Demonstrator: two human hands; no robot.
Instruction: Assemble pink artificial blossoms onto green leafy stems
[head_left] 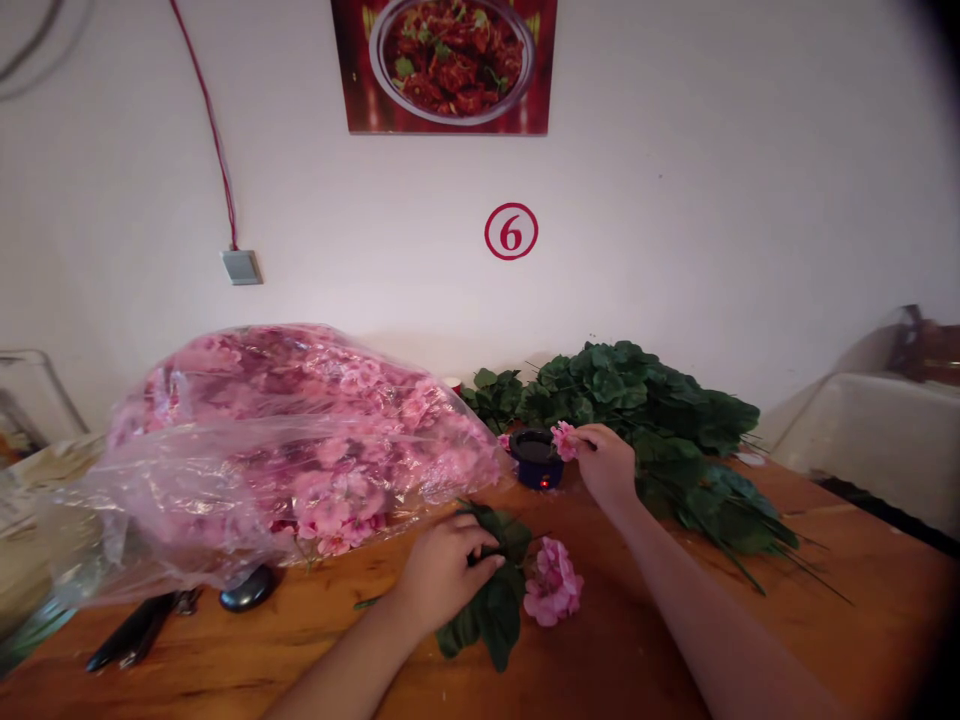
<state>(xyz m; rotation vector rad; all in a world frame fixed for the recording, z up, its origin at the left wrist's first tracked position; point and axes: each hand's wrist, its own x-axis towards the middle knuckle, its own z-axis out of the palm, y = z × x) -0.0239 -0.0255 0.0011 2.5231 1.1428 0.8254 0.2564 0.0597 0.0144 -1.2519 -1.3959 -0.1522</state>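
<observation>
My left hand (448,562) is closed around a green leafy stem (501,610) low over the wooden table. A pink artificial flower head (553,582) shows at the right end of these leaves. Between the fingertips of my right hand (606,465) is a small pink flower (564,440), held at the right rim of a small dark blue pot (534,470). The pot has dark contents and a lit red light on its front. Whether the flower touches the rim I cannot tell.
A big clear plastic bag (300,430) of pink flowers covers the left of the table (315,650). Green leafy stems (637,395) are heaped at the back right. A black-handled tool (131,632) and a black rounded object (247,588) lie front left. A wall (675,250) stands behind.
</observation>
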